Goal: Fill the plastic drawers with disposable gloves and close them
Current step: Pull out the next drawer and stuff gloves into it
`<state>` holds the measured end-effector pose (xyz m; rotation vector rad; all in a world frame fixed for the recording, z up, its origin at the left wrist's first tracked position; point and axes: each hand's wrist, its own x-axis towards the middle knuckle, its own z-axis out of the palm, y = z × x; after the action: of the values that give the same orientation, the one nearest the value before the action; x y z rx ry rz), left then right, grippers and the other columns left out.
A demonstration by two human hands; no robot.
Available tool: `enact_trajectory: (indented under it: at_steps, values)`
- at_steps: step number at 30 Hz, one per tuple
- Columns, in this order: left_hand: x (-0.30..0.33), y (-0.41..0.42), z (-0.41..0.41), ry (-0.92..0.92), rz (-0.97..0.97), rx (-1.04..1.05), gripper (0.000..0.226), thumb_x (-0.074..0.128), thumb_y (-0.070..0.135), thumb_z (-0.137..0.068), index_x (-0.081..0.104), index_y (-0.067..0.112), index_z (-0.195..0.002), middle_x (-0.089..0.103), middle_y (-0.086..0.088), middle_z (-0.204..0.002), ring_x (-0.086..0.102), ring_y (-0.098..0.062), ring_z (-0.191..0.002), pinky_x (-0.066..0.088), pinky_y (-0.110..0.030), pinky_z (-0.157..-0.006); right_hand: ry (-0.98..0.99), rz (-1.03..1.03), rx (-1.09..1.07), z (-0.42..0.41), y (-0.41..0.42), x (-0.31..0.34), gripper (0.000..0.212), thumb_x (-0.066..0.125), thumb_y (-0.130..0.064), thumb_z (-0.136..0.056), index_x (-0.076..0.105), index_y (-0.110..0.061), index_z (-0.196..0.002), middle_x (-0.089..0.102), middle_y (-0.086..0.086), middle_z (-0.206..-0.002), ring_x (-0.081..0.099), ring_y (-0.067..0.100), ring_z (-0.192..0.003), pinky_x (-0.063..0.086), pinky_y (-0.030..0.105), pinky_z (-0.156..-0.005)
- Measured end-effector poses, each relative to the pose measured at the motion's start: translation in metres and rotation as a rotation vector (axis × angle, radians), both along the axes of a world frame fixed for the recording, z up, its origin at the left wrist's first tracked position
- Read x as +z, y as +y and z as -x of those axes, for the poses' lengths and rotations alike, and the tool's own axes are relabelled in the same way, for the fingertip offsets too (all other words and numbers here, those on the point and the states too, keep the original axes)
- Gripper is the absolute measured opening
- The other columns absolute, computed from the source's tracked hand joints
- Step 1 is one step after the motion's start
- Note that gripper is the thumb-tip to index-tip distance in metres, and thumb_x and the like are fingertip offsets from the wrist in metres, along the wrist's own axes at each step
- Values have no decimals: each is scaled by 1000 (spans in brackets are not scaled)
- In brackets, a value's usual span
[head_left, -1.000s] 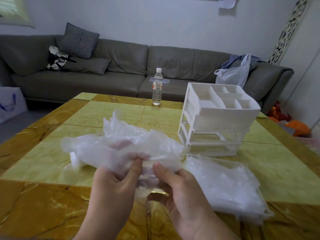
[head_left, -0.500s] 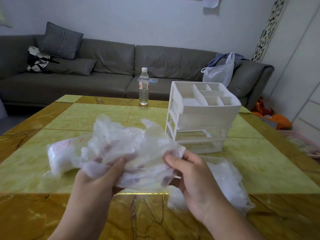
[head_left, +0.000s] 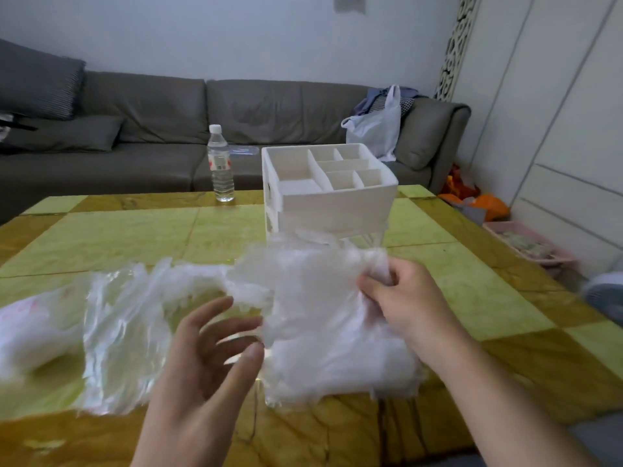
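Observation:
A white plastic drawer unit (head_left: 332,200) with a divided open top stands on the yellow-green table (head_left: 118,237), at the middle right. My right hand (head_left: 401,298) grips a bunch of clear disposable gloves (head_left: 320,298) just in front of the unit, hiding its lower drawers. My left hand (head_left: 205,352) hovers to the left of that bunch with spread fingers and holds nothing. A clear, crumpled plastic bag (head_left: 111,332) lies on the table at the left. More gloves (head_left: 337,369) lie piled below my right hand.
A water bottle (head_left: 220,163) stands at the table's far edge, left of the drawer unit. Behind the table is a grey sofa (head_left: 161,129) with cushions and a white plastic bag (head_left: 374,129). A pink basket (head_left: 526,244) sits on the floor at the right.
My left hand has let go of the plastic and opened. The bag has dropped to the left on the table. My right hand has carried the gloves rightward toward the drawer unit.

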<state>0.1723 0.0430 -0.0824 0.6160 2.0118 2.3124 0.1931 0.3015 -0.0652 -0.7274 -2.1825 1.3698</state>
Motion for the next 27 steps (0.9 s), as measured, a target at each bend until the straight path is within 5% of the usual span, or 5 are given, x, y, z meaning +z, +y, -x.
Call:
enact_trajectory:
  at_steps: [3, 8, 12, 15, 27]
  values:
    - [10, -1, 12, 283, 232, 189, 56, 69, 44, -73, 56, 35, -127, 66, 5, -119, 64, -19, -114, 52, -27, -93, -156, -174, -3, -4, 23, -10, 14, 72, -18, -93, 68, -8, -84, 72, 9, -73, 70, 22, -61, 56, 38, -59]
    - [43, 61, 12, 783, 604, -28, 28, 63, 13, -96, 64, 32, -116, 56, 18, -120, 58, -1, -107, 42, -7, -86, -244, -315, 72, -4, 30, -18, 21, 63, -17, -92, 55, -3, -77, 63, 10, -70, 60, 28, -65, 46, 41, -55]
    - [21, 121, 31, 709, 1138, -251, 46, 54, 43, -102, 40, 36, -145, 33, 11, -144, 50, -11, -120, 53, -31, -92, -310, -409, 124, -3, 24, -16, 33, 61, -14, -99, 53, -25, -69, 60, -5, -73, 58, 12, -65, 43, 27, -55]
    - [2, 132, 42, 616, 1416, -281, 68, 57, 56, -93, 27, 35, -151, 29, 0, -140, 45, -25, -128, 55, -40, -94, -333, -443, 142, -2, 25, -17, 26, 64, -16, -97, 59, -20, -72, 64, -2, -76, 64, 17, -69, 53, 36, -59]
    - [-15, 131, 51, 476, 1514, -387, 83, 52, 65, -86, 18, 31, -153, 38, -1, -144, 50, -28, -127, 48, -40, -93, -502, -697, 43, -8, 23, -12, 21, 68, -12, -88, 56, -17, -72, 59, 1, -83, 57, 24, -71, 41, 33, -52]
